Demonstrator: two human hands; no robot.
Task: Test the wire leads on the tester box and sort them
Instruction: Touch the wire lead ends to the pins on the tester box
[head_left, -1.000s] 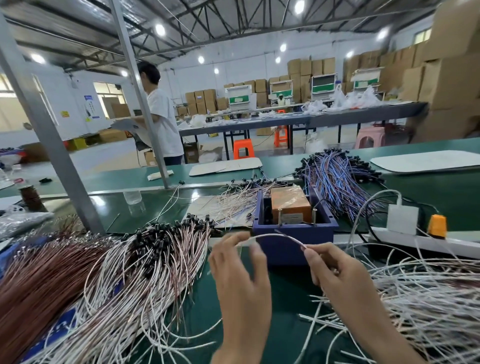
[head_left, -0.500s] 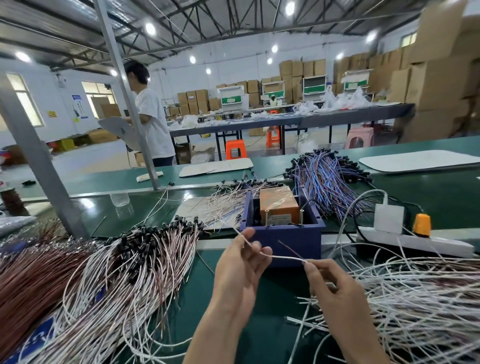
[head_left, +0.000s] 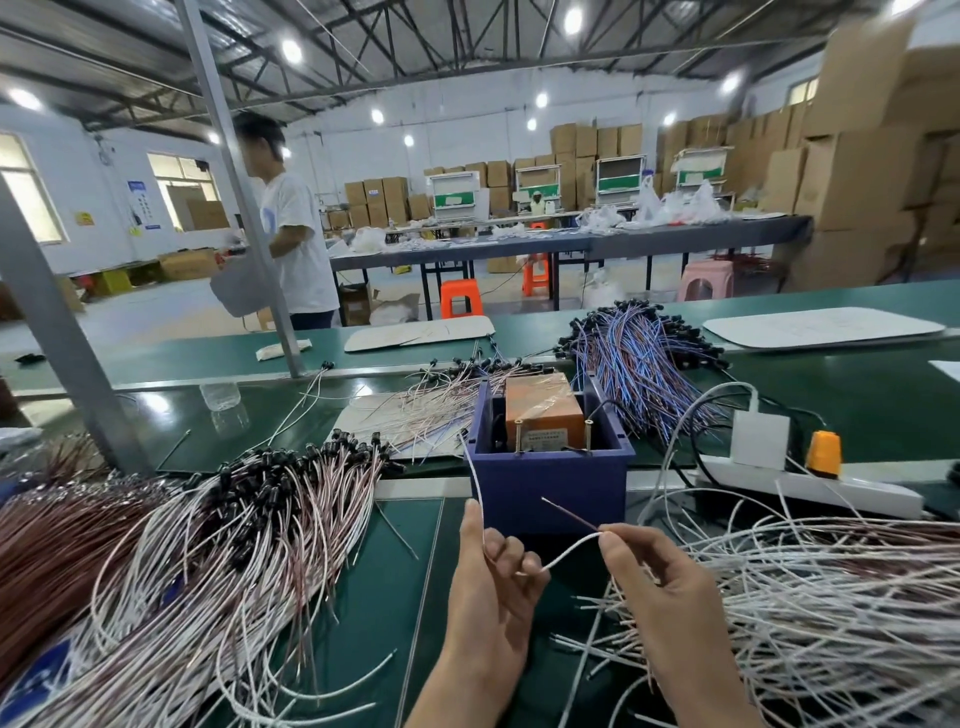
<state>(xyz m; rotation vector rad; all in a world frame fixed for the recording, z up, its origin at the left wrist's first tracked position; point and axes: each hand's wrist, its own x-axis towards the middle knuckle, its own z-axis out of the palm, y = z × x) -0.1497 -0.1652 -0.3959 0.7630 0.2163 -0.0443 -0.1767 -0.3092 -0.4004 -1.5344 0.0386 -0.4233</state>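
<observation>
The tester box (head_left: 550, 483) is a blue open tray with an orange unit (head_left: 543, 415) and two brass posts at its front. Just in front of it I hold one thin white wire lead (head_left: 569, 552). My left hand (head_left: 493, 587) pinches one end, which rises toward the box's left corner. My right hand (head_left: 660, 587) pinches the other end, and a bare reddish tip sticks up from my fingers. A big pile of white leads (head_left: 810, 613) lies to the right. White and pink leads with black ends (head_left: 234, 530) lie to the left.
A white power strip (head_left: 810, 486) with a white plug and an orange switch lies right of the box. Blue and red leads (head_left: 639, 358) are heaped behind it, brown leads (head_left: 47, 551) at far left. A grey metal post (head_left: 57, 332) stands left. A person (head_left: 296, 234) stands beyond the bench.
My hands drew back from the box and lowered slightly. The lead went from arching across the box front to hanging between my hands, its left end pointing up.
</observation>
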